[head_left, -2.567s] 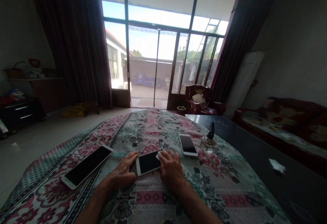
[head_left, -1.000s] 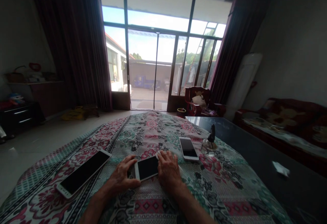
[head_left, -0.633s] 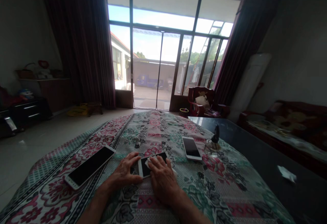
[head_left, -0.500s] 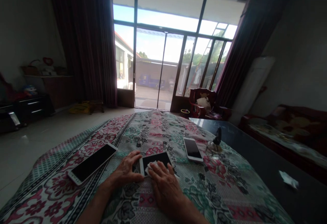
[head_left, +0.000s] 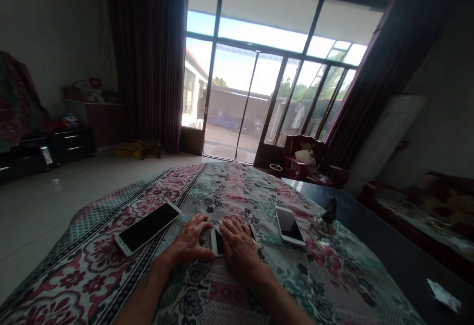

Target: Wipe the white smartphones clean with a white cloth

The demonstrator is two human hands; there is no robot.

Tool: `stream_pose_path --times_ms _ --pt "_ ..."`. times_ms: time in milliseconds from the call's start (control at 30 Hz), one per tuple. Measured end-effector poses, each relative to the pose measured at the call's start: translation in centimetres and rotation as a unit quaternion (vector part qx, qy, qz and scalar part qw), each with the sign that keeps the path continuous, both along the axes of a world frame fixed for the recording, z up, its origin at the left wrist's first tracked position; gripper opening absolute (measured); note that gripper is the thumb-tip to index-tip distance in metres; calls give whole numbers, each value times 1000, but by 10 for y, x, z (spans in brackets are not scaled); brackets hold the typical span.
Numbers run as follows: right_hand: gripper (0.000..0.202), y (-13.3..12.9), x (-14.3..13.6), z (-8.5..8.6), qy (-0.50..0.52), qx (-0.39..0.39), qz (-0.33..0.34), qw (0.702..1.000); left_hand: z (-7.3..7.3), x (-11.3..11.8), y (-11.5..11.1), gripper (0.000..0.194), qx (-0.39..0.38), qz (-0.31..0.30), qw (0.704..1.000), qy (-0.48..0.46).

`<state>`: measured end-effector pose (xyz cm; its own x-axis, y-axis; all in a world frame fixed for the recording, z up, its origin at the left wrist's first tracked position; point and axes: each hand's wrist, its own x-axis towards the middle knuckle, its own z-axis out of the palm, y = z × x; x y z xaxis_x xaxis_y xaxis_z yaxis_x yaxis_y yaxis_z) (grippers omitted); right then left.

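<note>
A white smartphone (head_left: pixel 219 247) with a dark screen lies on the flowered cloth in front of me, mostly covered by my hands. My left hand (head_left: pixel 192 238) braces its left end, thumb at the near corner and fingers at the far one. Flat over the screen presses my right hand (head_left: pixel 240 248); the crumpled white tissue under its fingers is now almost wholly hidden. To the left rests a larger white smartphone (head_left: pixel 148 228), screen up and dark. Another white smartphone (head_left: pixel 290 226) lies to the right, also with a dark screen.
Right of the phones stands a small dark ornament on a clear base (head_left: pixel 328 216). The patterned cloth (head_left: pixel 229 191) covers the table. Beside it, a dark tabletop (head_left: pixel 392 246) carries a white crumpled paper (head_left: pixel 444 295). A red wooden chair (head_left: pixel 301 157) stands near the glass doors.
My right hand has slid toward the upper left across the phone's screen, covering the tissue. My left hand keeps its place at the phone's end. The whole view has shifted slightly.
</note>
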<state>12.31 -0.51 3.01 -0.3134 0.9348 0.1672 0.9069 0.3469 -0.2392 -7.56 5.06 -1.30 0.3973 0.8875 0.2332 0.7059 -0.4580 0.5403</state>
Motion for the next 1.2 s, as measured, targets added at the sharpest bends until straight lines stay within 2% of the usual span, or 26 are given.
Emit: stream_pose_path --times_ms 133,267,367,667,833,1000,1100,1200 --pt "44 -14 -7 1 14 6 37 999 4 1 -3 78 -3 -3 1000 8" --pt "43 -37 3 5 3 -3 68 998 8 0 -5 72 -4 -11 1000 12" --pt "41 -44 10 7 -5 -8 77 997 9 -1 -6 72 -18 -19 1000 12" --pt "43 0 -7 3 -13 2 22 1000 6 -1 -4 68 -4 -19 1000 -20" --pt "43 -7 -3 -1 2 2 21 1000 10 0 -10 63 10 -9 999 -34" --pt "43 -23 6 -1 13 -10 35 999 12 8 -12 44 42 6 998 -36" --pt "43 -15 4 -1 11 -5 22 1000 10 12 -9 33 47 28 998 -38" --pt "43 4 -1 -1 10 -5 -3 1000 7 15 -6 29 48 47 997 -40"
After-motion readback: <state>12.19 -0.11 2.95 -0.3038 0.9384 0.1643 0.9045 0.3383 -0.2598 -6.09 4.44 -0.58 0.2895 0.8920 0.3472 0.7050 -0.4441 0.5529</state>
